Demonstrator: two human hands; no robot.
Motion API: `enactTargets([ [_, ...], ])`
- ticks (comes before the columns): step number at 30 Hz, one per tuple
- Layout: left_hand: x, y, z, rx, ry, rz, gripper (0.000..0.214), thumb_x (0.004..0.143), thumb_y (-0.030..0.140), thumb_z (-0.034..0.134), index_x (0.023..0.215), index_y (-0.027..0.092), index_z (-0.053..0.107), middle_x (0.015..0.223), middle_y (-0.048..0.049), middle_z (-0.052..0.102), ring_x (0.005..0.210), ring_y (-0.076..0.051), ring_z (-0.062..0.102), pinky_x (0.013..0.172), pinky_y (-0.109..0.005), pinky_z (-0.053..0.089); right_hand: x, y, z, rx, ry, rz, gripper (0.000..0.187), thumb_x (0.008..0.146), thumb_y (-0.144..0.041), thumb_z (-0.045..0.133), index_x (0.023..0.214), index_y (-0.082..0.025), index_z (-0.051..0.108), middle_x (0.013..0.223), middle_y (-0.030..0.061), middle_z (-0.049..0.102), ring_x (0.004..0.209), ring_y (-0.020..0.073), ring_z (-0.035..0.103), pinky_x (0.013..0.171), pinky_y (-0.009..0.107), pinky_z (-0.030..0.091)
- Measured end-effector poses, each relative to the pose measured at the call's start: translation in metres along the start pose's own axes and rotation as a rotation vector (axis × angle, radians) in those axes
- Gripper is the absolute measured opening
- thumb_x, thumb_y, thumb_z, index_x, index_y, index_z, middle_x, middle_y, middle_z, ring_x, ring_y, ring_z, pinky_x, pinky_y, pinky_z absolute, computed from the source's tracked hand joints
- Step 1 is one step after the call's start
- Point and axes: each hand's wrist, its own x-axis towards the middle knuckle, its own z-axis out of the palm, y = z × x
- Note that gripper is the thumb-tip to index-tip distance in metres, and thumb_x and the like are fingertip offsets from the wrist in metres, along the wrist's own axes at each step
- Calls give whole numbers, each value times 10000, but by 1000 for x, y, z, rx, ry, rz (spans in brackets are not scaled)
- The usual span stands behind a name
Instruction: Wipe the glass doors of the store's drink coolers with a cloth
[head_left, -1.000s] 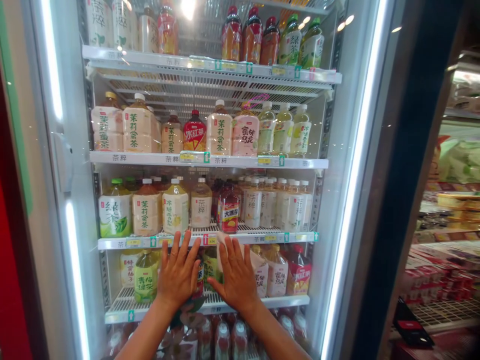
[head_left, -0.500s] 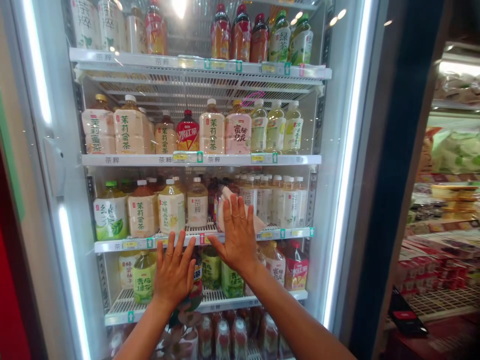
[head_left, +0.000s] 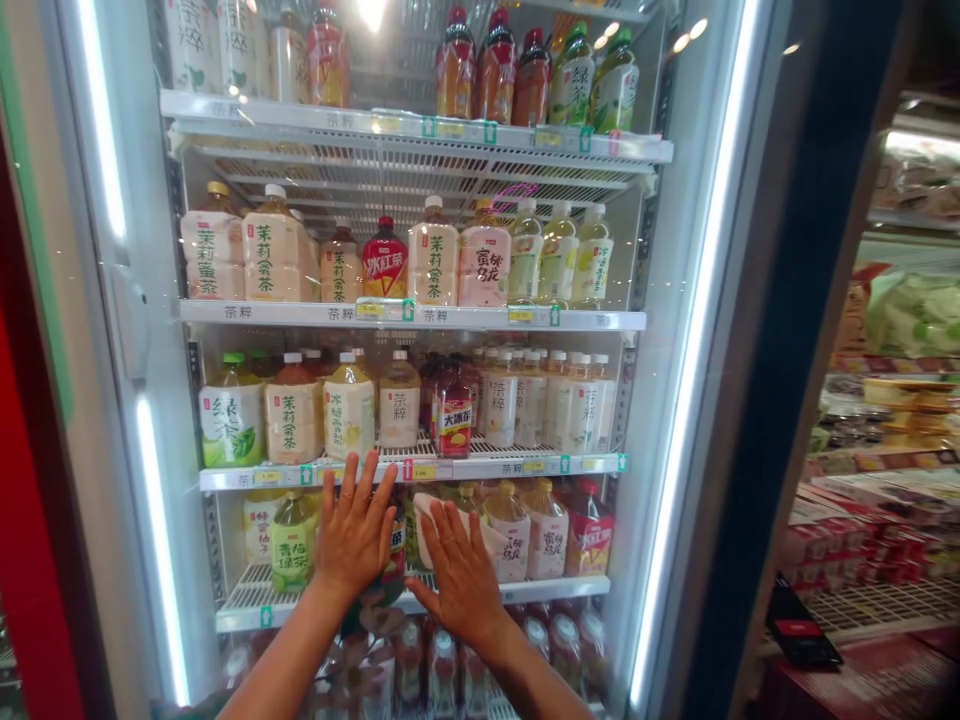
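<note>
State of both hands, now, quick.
Left hand: open and spread, with no object seen in it.
Right hand: open, laid flat over a pale cloth rather than closed around it.

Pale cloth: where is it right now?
In the head view, the pale cloth is below centre, under the bare right hand, to the right of the bare left hand.

Glass door point(head_left: 375, 165) barring the bottles point(head_left: 454, 415), slim gap between the hands point(head_left: 354, 535), unobstructed glass above

bright light strips point(head_left: 163, 550) both sides; glare spots point(head_left: 371, 12) up top; right edge blurry
</note>
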Motion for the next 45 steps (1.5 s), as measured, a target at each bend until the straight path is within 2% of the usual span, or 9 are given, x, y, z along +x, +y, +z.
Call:
enactTargets([
  [10, -2, -1, 2, 33, -14, 3, 747, 970, 301, 533, 1634, 239, 196, 1701, -68, 202, 1600, -302, 115, 1310, -564, 56, 176, 63, -39, -27, 94, -11, 987, 992, -723, 319, 1642, -82, -58, 1715, 160, 135, 1608, 298, 26, 1293, 586, 82],
  [13, -2, -1, 2, 58, -28, 17, 764, 971, 309, 526, 1639, 223, 164, 1707, -79, 175, 1602, -311, 95, 1305, -575, 48, 153, 53, -32, -22, 71, -92, 1032, 964, -767, 339, 1643, -55, 27, 1710, 172, 151, 1606, 315, 11, 1294, 584, 51],
  [19, 1, -5, -15, 69, -97, 68, 757, 980, 341, 523, 1636, 186, 178, 1692, -104, 235, 1601, -289, 101, 1313, -515, 51, 35, 33, -19, 21, -66, -356, 943, 960, -759, 387, 1607, -80, 290, 1678, 109, 299, 1599, 277, 122, 1311, 496, 54],
  [22, 9, -20, -32, 66, -125, 93, 760, 989, 375, 514, 1638, 184, 166, 1686, -104, 259, 1602, -274, 101, 1315, -509, 41, 30, 48, -26, 48, -136, -530, 875, 986, -705, 394, 1602, -90, 303, 1672, 89, 321, 1593, 236, 157, 1311, 463, 110],
  [25, 32, -46, -47, 88, -117, 121, 763, 999, 395, 498, 1643, 222, 129, 1697, -98, 227, 1605, -280, 72, 1309, -546, 17, 91, 72, -40, 31, -152, -612, 885, 997, -700, 375, 1623, -91, 231, 1689, 97, 273, 1594, 238, 159, 1310, 483, 129],
  [30, 88, -87, -62, 145, -49, 130, 761, 1018, 403, 457, 1646, 249, 56, 1720, -102, 115, 1605, -294, 11, 1296, -590, -4, 241, 86, -63, -96, -62, -323, 958, 986, -752, 306, 1648, -114, 37, 1727, 116, 108, 1609, 272, 21, 1308, 562, 36],
  [33, 108, -99, -67, 142, -14, 100, 770, 1018, 420, 453, 1643, 289, 24, 1727, -70, 78, 1606, -284, -4, 1295, -596, -14, 275, 74, -65, -128, -2, -157, 1025, 962, -788, 310, 1641, -87, -4, 1728, 140, 67, 1607, 291, -26, 1298, 590, 16],
  [42, 88, -102, -71, 137, -49, 58, 754, 1023, 395, 439, 1645, 270, 30, 1724, -94, 106, 1605, -282, -18, 1289, -609, -14, 131, 22, -28, 37, -142, -680, 954, 946, -759, 413, 1598, -74, 292, 1699, 101, 243, 1604, 233, 101, 1307, 480, 144],
  [45, 82, -97, -78, 148, -76, 69, 752, 1025, 394, 437, 1645, 260, 33, 1723, -100, 127, 1605, -288, -3, 1287, -614, 9, 131, 36, -35, 56, -192, -806, 871, 944, -714, 480, 1579, -131, 356, 1674, 69, 323, 1587, 194, 185, 1301, 440, 181],
])
